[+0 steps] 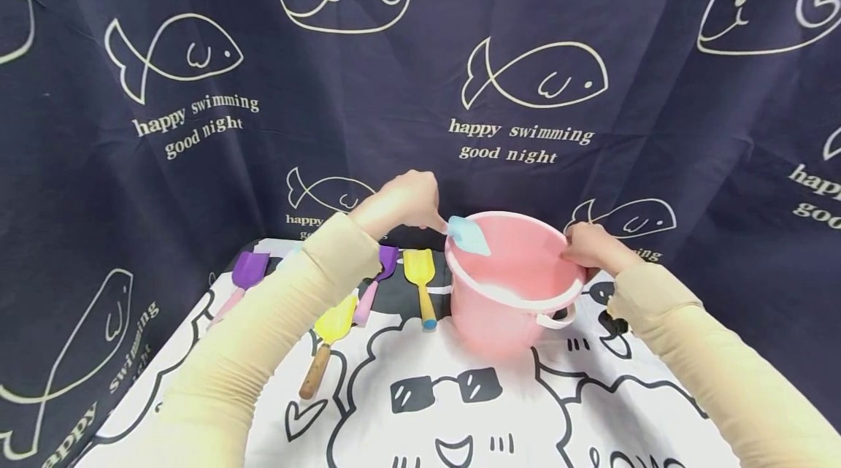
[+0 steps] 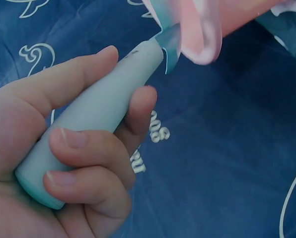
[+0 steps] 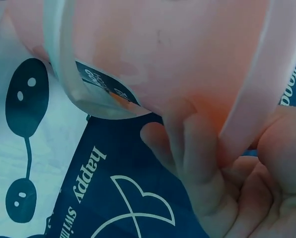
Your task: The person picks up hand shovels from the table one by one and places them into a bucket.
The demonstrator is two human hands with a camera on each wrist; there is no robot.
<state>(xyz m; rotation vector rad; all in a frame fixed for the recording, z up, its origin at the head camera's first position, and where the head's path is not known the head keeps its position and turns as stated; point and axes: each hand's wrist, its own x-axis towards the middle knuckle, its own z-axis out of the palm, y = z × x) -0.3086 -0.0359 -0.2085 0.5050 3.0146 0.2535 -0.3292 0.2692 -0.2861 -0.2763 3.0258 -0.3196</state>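
Note:
My left hand [image 1: 415,196] grips the pale grey-blue handle [image 2: 91,111] of a toy shovel, its fingers wrapped around it. The shovel's light blue blade [image 1: 469,236] reaches over the left rim of a pink bucket [image 1: 489,315] and points down into its mouth. The bucket stands on the table, tilted a little towards me, its white handle [image 1: 555,320] hanging at the front. On the right side, my right hand [image 1: 591,245] holds the bucket's rim. In the right wrist view the fingers [image 3: 187,144] press against the bucket's outer wall, below the rim.
Left of the bucket lie a yellow shovel [image 1: 420,271] with a blue-tipped handle, a yellow shovel [image 1: 336,320] with a brown handle, and two purple shovels [image 1: 250,269] with pink handles. My left sleeve partly covers them. A dark blue curtain [image 1: 368,103] hangs behind the printed tablecloth [image 1: 512,417].

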